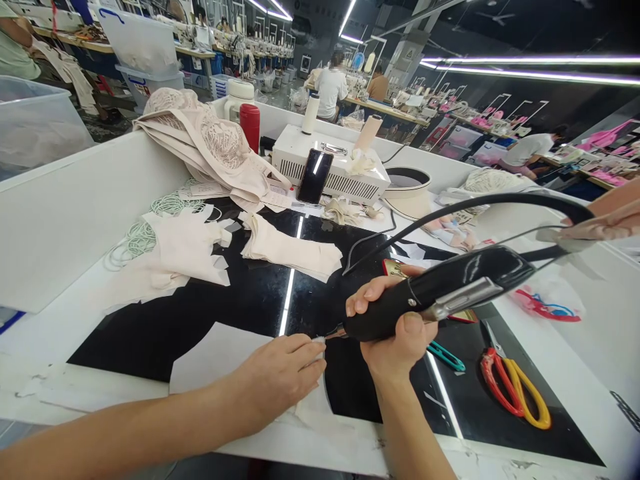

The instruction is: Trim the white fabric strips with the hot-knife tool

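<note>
Head view: the right hand [397, 350], right of centre in the frame, is clamped around a black handheld tool [465, 273] with a silver lever along its side. This tool slants from the right of the frame down towards the centre, where its narrow coppery tip [337, 332] comes right up to the fingertips of the left hand. A thick black cord [480, 200] loops above it.

The left hand [285, 373], at lower centre, has its fingers drawn together on a small white piece [319, 340], most of which they hide. Beneath that hand a white sheet [215, 357] lies over the near edge of a glossy black board [240, 300]. The two hands are apart, with the tool's tip between them.

At lower right rest scissors [500, 387] with one red and one yellow handle, and near them a teal cutter [447, 357], just beside the right wrist. A stack of cream fabric pieces [293, 248] lies above centre; looser cream pieces [177, 250] spread to the left beside coiled pale green cord [140, 240].

Lace garments [210, 140] are heaped at upper left, and a phone [315, 177] leans against a white vented box [330, 163] at upper centre.
</note>
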The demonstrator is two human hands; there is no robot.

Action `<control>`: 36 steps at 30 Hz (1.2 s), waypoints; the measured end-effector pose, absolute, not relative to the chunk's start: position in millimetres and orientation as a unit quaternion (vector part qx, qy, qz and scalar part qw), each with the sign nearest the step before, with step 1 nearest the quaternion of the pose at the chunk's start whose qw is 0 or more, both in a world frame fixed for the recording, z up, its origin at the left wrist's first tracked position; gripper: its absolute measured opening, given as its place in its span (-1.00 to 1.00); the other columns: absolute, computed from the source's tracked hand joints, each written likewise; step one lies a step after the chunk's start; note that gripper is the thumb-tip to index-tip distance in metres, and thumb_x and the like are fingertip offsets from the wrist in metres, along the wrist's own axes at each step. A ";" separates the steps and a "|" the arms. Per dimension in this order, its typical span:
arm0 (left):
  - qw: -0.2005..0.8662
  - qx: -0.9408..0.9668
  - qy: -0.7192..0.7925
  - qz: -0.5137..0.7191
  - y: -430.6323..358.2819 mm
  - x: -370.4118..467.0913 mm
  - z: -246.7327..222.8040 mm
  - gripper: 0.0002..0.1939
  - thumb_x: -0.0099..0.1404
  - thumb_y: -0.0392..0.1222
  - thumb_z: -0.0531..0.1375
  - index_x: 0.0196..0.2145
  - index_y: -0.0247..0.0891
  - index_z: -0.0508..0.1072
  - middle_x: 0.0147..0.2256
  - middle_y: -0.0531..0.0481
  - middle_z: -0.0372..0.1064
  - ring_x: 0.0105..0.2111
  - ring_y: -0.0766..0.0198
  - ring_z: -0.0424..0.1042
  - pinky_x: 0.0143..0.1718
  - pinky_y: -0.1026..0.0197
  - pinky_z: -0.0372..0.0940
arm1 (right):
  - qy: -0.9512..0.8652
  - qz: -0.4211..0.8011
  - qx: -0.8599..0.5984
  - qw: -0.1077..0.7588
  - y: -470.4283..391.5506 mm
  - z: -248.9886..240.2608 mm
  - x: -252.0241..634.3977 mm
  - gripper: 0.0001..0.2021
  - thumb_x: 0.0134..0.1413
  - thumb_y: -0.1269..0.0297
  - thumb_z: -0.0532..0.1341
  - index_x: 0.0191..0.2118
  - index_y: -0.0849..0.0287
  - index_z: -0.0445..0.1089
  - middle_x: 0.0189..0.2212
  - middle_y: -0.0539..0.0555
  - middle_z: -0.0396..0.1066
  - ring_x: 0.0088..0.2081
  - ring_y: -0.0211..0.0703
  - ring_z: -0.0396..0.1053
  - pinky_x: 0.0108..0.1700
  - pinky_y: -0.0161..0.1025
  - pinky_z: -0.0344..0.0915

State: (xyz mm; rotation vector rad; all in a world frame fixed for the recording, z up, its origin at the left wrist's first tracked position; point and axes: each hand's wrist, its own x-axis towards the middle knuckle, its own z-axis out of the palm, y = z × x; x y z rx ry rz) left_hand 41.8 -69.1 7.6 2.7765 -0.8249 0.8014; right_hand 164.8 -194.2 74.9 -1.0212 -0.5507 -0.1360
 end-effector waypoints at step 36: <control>0.048 0.930 -0.265 0.249 -70.5 39.3 2.5 -0.80 0.41 -0.49 0.16 -0.07 -0.38 0.50 0.00 -0.14 0.52 -0.06 0.17 0.49 -0.09 0.16 0.41 | -0.261 -0.064 -0.491 0.829 -193.7 73.8 159.3 -0.60 0.06 0.08 0.42 -0.03 0.02 0.36 -0.45 -0.11 0.43 -0.55 -0.24 0.38 -0.55 -0.26 0.39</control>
